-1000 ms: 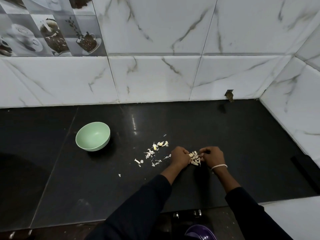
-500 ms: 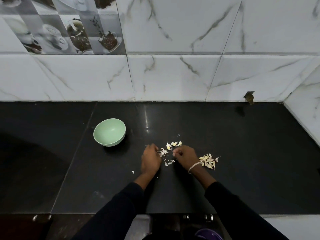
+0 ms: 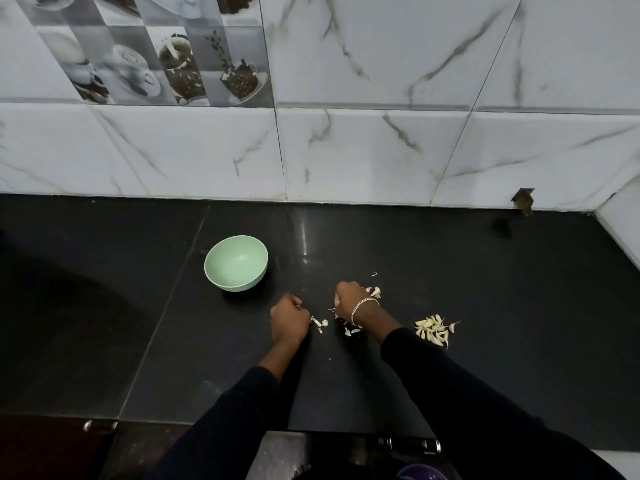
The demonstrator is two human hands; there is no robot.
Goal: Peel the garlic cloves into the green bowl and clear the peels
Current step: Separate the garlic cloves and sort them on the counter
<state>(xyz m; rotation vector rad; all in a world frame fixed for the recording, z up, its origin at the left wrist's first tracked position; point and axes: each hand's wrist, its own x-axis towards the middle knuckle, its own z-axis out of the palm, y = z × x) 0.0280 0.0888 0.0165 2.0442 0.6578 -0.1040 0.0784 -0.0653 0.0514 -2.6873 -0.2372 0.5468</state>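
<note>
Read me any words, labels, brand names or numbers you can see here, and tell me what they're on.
None: no readable text anywhere.
The picture tiles on the wall show only coffee cups and beans.
The green bowl, black counter and bracelet show no lettering.

view: just the one, a wide-angle head cam
facing: forward and down over the black counter (image 3: 467, 271), tiled wall (image 3: 381, 150) up top
distance: close, counter's near edge low in frame

A pale green bowl (image 3: 239, 286) sits upright left of centre. White peels (image 3: 320, 323) lie scattered mid-frame, with a small pile of garlic cloves (image 3: 434, 330) to their right.
</note>
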